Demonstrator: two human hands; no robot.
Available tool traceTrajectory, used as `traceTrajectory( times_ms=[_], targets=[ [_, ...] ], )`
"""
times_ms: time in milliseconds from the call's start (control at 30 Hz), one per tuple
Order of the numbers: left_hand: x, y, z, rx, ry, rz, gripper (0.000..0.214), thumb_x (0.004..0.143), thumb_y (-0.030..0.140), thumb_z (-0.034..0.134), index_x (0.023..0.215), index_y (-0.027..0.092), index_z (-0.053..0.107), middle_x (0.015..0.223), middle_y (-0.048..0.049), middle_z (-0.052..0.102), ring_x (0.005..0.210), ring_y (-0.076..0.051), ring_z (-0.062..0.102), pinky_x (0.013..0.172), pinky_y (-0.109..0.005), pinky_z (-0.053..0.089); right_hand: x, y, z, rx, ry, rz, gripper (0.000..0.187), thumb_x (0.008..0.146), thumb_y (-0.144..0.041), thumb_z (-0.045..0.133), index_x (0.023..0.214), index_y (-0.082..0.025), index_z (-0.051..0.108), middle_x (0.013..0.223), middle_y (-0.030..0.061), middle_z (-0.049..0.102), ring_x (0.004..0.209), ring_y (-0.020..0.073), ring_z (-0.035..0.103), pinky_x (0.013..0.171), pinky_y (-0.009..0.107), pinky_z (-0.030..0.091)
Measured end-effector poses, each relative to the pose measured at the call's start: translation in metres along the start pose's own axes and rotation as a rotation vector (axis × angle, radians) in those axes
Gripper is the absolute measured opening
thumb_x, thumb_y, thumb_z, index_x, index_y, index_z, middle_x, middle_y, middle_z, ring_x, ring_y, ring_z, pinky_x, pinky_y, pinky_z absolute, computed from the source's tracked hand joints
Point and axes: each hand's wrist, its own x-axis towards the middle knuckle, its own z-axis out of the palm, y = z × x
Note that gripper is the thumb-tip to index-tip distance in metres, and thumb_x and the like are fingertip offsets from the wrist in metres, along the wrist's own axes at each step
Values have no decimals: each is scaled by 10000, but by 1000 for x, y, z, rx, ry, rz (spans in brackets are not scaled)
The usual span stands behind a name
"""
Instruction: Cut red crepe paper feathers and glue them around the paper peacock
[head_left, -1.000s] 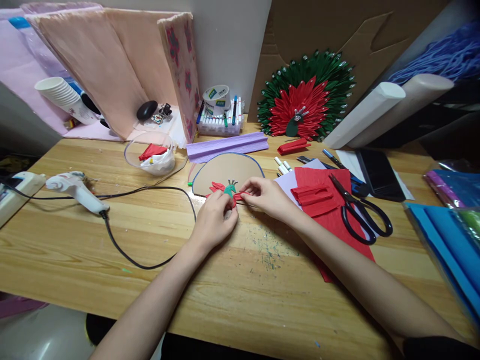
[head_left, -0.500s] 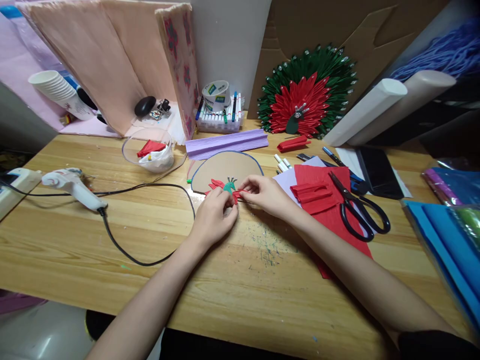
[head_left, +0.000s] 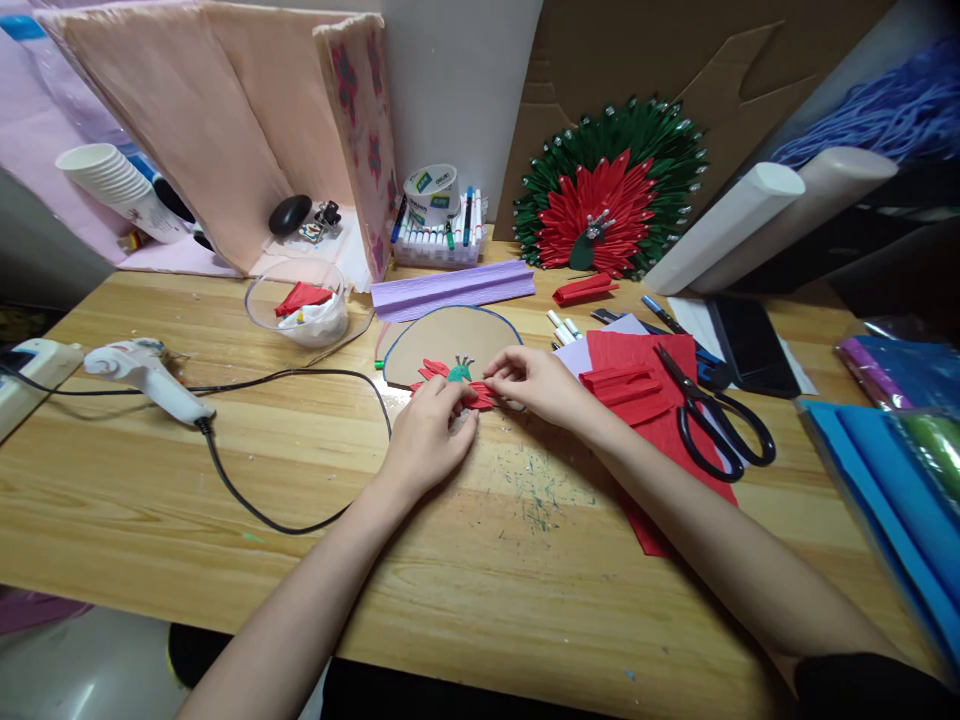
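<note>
A rounded cardboard piece with a blue-edged rim lies at the middle of the table. On its lower part sits a small green bird cutout with a crest, among red paper petals. My left hand rests at the cardboard's lower edge, fingers curled inward; its grip is hidden from view. My right hand is closed in a pinch just right of the bird cutout, its fingertips by a red petal. Whatever lies between those fingertips is too small to name.
Black-handled scissors lie on red crepe paper at right. On the left is a glue gun with its cable curving towards my left hand. Behind stand a plastic bowl, purple crepe paper and a green-and-red paper peacock.
My right fingertips have risen slightly off the red petal, which now lies flatter beside the bird cutout. My left hand stays almost in place. The view has shifted slightly.
</note>
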Motion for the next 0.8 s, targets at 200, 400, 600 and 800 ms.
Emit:
traceTrajectory(
  times_ms=[200,400,600,800],
  targets=[
    [2,-3,-2,-75,45,-23,131,840,189,509,942,193,591,794,-16,551,742,-145,518,671,-268,413,-2,-4,1,-29,-5,-6,106,716,-246,597,760,-152,619,642,27,630,554,117,551,505,230,398],
    [2,-8,0,-86,112,-56,134,856,223,516,920,205,633,825,-20,566,727,-135,523,673,-262,421,-3,-5,2,-37,6,10,109,707,-251,603,744,-151,622,637,27,625,549,118,538,495,227,383],
    [2,-7,1,-72,107,-53,130,863,234,507,887,199,630,824,-25,575,749,-145,532,663,-262,419,-3,-1,4,-43,4,-10,111,718,-264,592,747,-161,621,641,23,628,553,119,546,509,230,396],
    [5,-11,-1,-92,154,-62,107,857,193,505,851,185,611,782,-11,573,701,-125,517,650,-254,403,-2,5,6,-77,12,-36,144,736,-297,592,771,-166,639,649,25,639,567,127,556,525,240,395]
  ],
)
